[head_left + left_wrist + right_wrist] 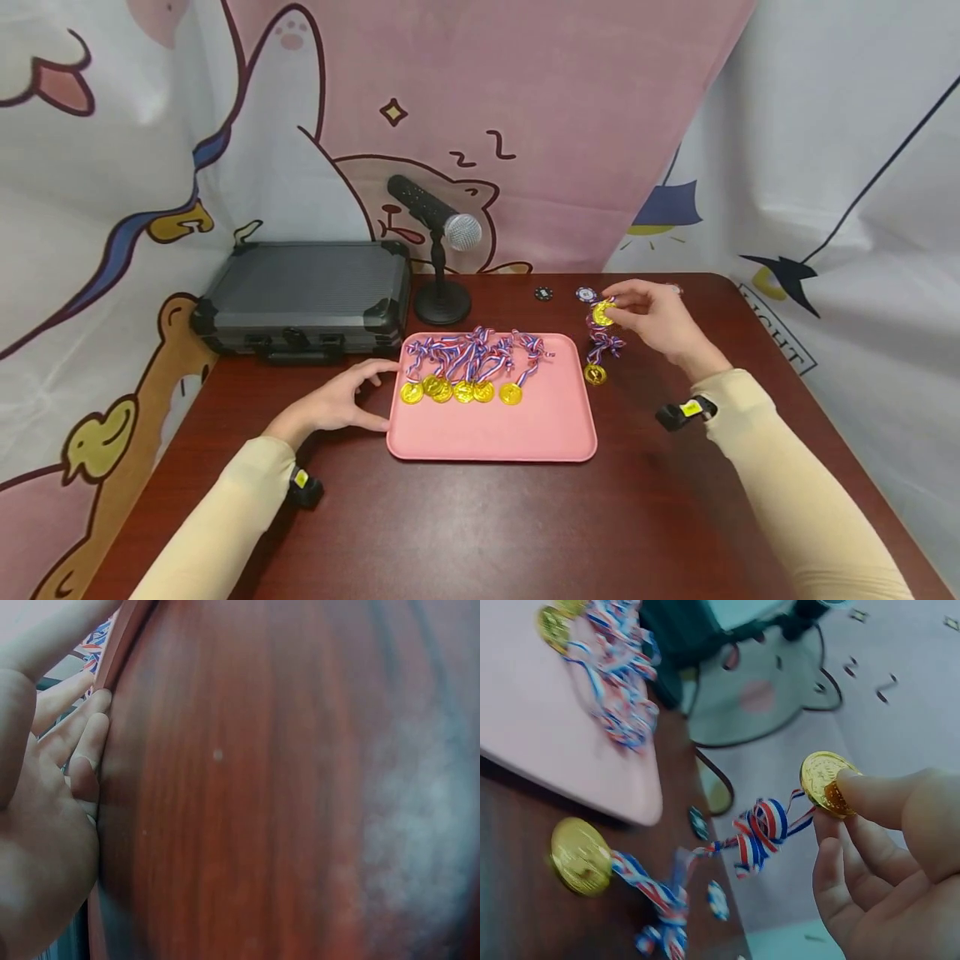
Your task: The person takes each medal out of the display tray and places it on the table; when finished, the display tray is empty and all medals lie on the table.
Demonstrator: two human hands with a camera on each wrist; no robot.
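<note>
My right hand (651, 321) pinches a gold medal (826, 782) between thumb and fingers, raised above the table right of the tray. Its red, white and blue ribbon (761, 829) hangs from it in a knot. Below it, another gold medal (595, 374) lies on the table with its bunched ribbon. At the left edge of the pink tray (491, 437), my left hand (341, 402) spreads its thumb and fingers, with the tips right at the rim. Several gold medals (464, 392) lie side by side inside the tray, their ribbons (472, 350) bundled toward the far side.
A black hard case (303, 292) stands at the back left. Beside it is a microphone (431, 208) on a round-based stand. A black poker chip (543, 293) and a blue-and-white chip (586, 294) lie near the table's back edge. Patterned cloth surrounds the table.
</note>
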